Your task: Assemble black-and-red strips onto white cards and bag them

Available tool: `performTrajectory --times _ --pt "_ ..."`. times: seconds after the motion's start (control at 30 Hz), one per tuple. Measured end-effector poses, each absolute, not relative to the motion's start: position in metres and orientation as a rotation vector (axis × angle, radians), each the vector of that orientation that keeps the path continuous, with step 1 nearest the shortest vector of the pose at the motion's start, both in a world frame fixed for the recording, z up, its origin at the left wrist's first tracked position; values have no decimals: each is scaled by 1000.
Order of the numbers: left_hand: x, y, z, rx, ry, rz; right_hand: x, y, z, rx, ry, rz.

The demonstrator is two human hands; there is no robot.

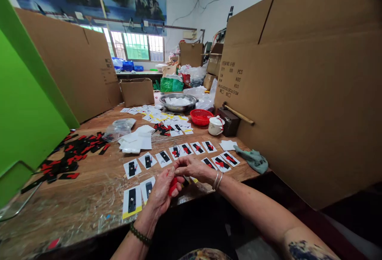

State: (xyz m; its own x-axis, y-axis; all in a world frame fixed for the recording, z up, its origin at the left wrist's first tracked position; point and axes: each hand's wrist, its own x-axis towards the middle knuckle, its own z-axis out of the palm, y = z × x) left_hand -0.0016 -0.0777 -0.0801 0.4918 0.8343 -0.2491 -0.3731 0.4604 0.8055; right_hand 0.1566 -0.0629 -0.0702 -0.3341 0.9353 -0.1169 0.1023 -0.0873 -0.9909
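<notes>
Red plastic piece (172, 185), small and narrow, sits pinched in your left hand (161, 194), whose grip is clenched round it at the tabletop's (89, 196) near edge. Your right hand (192, 168) meets it from above, fingertips closed on its top end. Just beyond lie white cards with black-and-red strips (179, 151); judging by them, the piece goes onto a card next, needing careful alignment.

Behind the red basket (201, 117) stands a steel bowl (178, 102); a white mug (216, 126) sits just right of the basket, a green cloth (253, 159) nearer, and cardboard sheets (301, 92) further right.
</notes>
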Motion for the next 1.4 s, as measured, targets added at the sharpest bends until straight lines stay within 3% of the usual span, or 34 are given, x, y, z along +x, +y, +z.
performTrajectory --times 0.47,0.8,1.03,1.4 --pt "2 -77 -76 801 655 773 156 -70 -68 -1150 -1317 1516" --pt "-4 -70 -85 718 853 960 155 -54 -75 -1249 -1321 1403" --pt "-23 -65 -85 491 803 1022 146 4 -75 -1529 -1959 850" --pt "-30 -62 -89 481 877 1097 120 26 -82 -1556 -2208 481"
